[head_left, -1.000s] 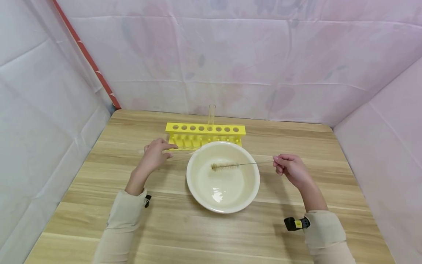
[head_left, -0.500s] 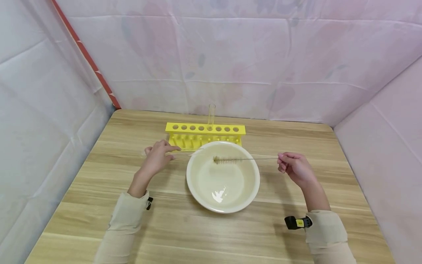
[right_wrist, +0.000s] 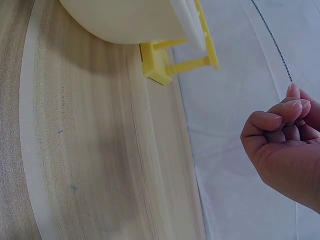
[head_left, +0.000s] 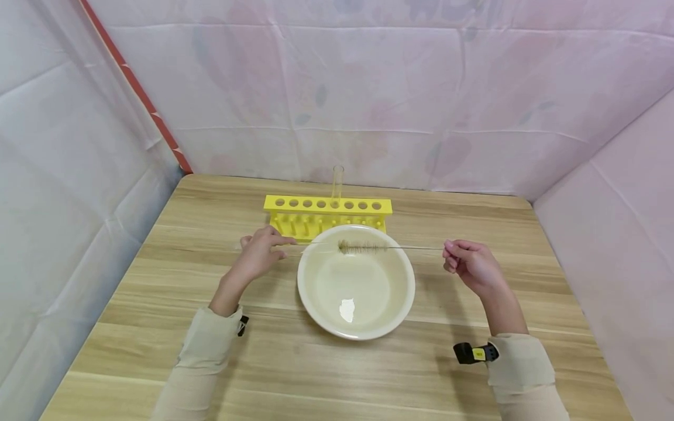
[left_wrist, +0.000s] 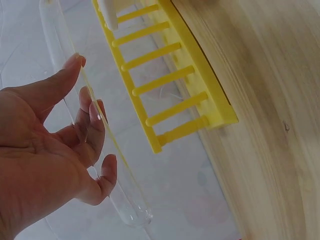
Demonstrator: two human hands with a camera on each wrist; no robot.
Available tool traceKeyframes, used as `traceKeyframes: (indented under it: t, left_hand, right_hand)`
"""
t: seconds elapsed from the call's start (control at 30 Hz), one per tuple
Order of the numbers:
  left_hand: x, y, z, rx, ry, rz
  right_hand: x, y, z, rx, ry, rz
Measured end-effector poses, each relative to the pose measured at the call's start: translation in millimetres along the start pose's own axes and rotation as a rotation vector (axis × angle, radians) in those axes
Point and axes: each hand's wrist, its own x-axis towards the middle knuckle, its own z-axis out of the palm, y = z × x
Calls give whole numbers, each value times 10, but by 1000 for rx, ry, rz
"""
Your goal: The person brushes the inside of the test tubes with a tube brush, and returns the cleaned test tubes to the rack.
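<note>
Your left hand (head_left: pixel 256 251) has shifted slightly right, toward the cream basin (head_left: pixel 303 292); your right hand (head_left: pixel 474 266) sits a little farther out than a second ago. The left fingers hold a clear tube (head_left: pixel 316 248) between thumb and fingertips, and its mouth now reaches past the basin's rim. The right fingers pinch the bristle brush (head_left: pixel 363 247) by its wire handle; its earlier slant has flattened out. Judged for the work in hand, tube and brush now share one line, with the bristle tip at or just beside the mouth; whether it has entered cannot be told.

Pale, faintly patterned sheeting (head_left: pixel 368 88) stands beyond your fingers and to both sides. The wood-grain desk (head_left: pixel 326 380) lies beneath them, and the basin rests on it between your left and right fingers. The yellow rack (head_left: pixel 329 204) stands just beyond the left fingers, carrying one upright tube (head_left: pixel 337 184) ahead and to their right.
</note>
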Motion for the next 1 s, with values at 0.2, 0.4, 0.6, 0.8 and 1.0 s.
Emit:
traceKeyframes:
  t: [0.2,0.4,0.6,0.8,1.0]
  left_hand:
    - [18,24,27,-5,10,24]
    - [23,25,38,-18,14,42]
    - [26,64,10,-33,12,57]
    - [47,124,-28,-25,-1,60]
    - [63,161,-42,-1,-11,69]
  right_hand:
    - [8,15,22,0,-7,-3]
    - [12,13,37,-24,1,7]
    - [11,-10,46,-44,7,5]
    - [19,-31,52,-60,0,-29]
    - [18,-50,61,-60,1,-48]
